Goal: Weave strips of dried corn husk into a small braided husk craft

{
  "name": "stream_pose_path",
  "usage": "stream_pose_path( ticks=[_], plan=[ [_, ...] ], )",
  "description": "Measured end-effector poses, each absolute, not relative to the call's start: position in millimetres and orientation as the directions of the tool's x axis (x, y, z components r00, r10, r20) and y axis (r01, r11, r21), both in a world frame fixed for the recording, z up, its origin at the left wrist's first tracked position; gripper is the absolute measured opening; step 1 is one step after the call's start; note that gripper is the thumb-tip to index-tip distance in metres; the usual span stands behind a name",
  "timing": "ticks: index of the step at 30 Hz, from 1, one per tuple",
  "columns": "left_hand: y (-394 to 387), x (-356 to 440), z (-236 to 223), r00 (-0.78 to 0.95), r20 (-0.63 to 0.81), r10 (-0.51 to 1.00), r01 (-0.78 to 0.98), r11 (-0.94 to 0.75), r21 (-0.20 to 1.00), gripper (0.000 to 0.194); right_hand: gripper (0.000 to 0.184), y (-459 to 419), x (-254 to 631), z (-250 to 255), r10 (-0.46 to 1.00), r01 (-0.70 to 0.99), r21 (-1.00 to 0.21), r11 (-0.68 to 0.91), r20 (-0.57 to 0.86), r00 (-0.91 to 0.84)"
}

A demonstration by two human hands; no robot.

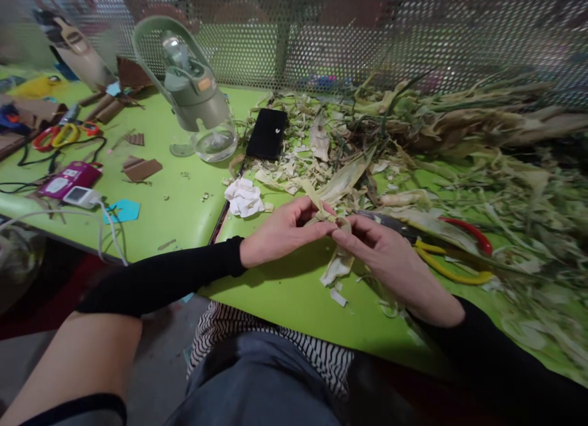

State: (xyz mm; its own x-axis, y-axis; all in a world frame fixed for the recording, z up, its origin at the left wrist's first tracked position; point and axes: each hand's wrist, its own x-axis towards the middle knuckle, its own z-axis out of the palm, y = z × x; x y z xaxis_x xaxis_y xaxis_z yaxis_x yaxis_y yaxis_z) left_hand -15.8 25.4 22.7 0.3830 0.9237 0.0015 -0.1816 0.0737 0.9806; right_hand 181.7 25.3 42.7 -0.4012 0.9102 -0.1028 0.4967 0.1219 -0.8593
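My left hand point(287, 230) and my right hand point(390, 261) meet over the green table point(285, 291), near its front edge. Both pinch a pale strip of dried corn husk point(327, 213) between fingertips. The strip runs up and left from the fingers, and a wider torn piece point(337, 265) hangs below them onto the table. Both arms wear black sleeves.
A heap of dried husks and stalks point(459, 126) fills the right of the table. Red-and-yellow-handled scissors point(454, 254) lie just right of my right hand. A black phone point(267, 133), a crumpled tissue point(244, 198), a green desk fan point(190, 83) and more scissors point(59, 135) lie left.
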Motion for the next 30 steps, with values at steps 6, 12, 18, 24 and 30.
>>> stream_pose_path(
  ticks=[6, 12, 18, 24, 30],
  plan=[
    [24.5, -17.8, 22.4, 0.387, -0.014, 0.922, -0.100, 0.057, 0.993, 0.029, 0.043, 22.6, 180.7, 48.9, 0.870, 0.334, -0.942, -0.024, -0.185, -0.457],
    [27.0, -21.5, 28.2, 0.439, 0.094, 0.893, -0.173, -0.019, 0.985, 0.021, 0.038, 29.8, 191.4, 55.4, 0.757, 0.322, -0.933, -0.158, -0.324, -0.568],
    [28.4, -27.2, 35.5, 0.443, 0.086, 0.892, -0.058, -0.067, 0.996, 0.025, 0.040, 27.5, 190.4, 60.9, 0.787, 0.391, -0.920, -0.018, -0.254, -0.562],
    [23.8, -28.2, 40.4, 0.474, 0.005, 0.880, -0.045, 0.018, 0.999, 0.033, 0.044, 22.7, 191.6, 61.1, 0.828, 0.393, -0.896, 0.205, -0.055, -0.559],
    [24.6, -31.4, 35.9, 0.511, -0.053, 0.858, -0.067, 0.101, 0.993, 0.035, 0.049, 22.6, 200.8, 50.0, 0.856, 0.239, -0.967, 0.084, -0.052, -0.514]
  ],
)
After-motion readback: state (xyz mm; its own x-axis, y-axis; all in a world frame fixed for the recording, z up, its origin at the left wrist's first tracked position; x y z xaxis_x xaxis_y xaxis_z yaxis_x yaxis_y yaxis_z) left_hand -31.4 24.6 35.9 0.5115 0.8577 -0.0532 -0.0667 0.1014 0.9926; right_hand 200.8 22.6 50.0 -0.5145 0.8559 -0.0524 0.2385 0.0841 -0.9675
